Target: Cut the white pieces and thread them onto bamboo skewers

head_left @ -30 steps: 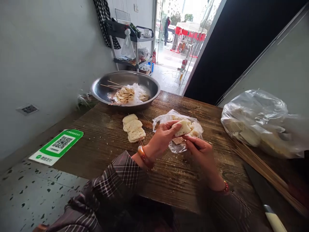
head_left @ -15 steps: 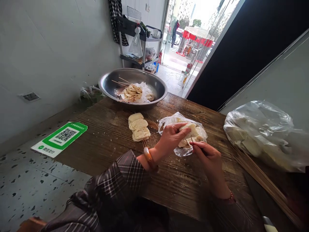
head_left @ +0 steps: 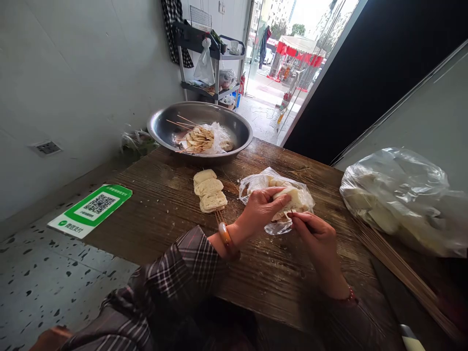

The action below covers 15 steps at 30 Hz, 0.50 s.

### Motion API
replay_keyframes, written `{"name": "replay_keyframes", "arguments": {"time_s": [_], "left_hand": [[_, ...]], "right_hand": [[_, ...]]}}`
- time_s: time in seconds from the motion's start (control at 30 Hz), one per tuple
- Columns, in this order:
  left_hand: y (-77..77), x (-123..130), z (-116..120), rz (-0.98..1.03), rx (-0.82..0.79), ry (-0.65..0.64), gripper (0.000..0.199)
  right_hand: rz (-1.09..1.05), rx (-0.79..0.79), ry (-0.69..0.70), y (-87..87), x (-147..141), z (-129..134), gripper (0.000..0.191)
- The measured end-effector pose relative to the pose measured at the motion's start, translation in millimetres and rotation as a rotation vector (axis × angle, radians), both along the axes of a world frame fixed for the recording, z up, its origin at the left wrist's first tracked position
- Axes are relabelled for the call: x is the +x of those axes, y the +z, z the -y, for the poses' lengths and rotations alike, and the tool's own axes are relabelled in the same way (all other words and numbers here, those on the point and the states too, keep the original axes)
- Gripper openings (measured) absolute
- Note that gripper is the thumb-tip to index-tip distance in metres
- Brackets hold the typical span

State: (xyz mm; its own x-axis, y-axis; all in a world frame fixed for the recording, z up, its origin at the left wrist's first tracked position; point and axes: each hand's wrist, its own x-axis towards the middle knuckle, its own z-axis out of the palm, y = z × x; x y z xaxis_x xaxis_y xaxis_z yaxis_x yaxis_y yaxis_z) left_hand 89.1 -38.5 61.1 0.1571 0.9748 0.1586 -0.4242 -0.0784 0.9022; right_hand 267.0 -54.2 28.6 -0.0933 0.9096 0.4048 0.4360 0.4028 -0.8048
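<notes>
Right of centre, your left hand (head_left: 261,206) holds a pale slice (head_left: 294,196); your right hand (head_left: 316,231) pinches a skewer (head_left: 291,212), now showing less, probably deeper.

Green-and-white card (head_left: 90,210) at left edge of wooden table (head_left: 157,229) – bottom white strip read 微信支付 (WeChat Pay), round green check-mark logo (head_left: 63,223) just left of it. QR code (head_left: 96,204) sat on white panel mid-card – small line under it too tiny to read, top line of characters mostly blurred.
</notes>
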Motion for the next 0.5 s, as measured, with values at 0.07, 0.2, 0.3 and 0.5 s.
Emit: {"name": "replay_keyframes", "arguments": {"time_s": [0.07,0.2,0.3,0.5], "left_hand": [[0.7,0.2,0.7,0.022,-0.021,-0.015,0.042],[1.5,0.3,1.7,0.028,-0.036,-0.051,0.045],[0.1,1.2,1.9,0.004,-0.025,-0.061,0.045],[-7.1,1.9,-2.4,0.008,-0.030,-0.083,0.041]], "right_hand": [[-0.006,-0.002,0.003,-0.4,0.1,-0.4,0.014],[-0.002,0.014,0.005,-0.1,0.0,-0.7,0.013],[-0.005,0.023,0.009,0.4,-0.4,0.1,0.014],[-0.047,-0.052,-0.024,0.9,-3.1,0.5,0.016]]}}
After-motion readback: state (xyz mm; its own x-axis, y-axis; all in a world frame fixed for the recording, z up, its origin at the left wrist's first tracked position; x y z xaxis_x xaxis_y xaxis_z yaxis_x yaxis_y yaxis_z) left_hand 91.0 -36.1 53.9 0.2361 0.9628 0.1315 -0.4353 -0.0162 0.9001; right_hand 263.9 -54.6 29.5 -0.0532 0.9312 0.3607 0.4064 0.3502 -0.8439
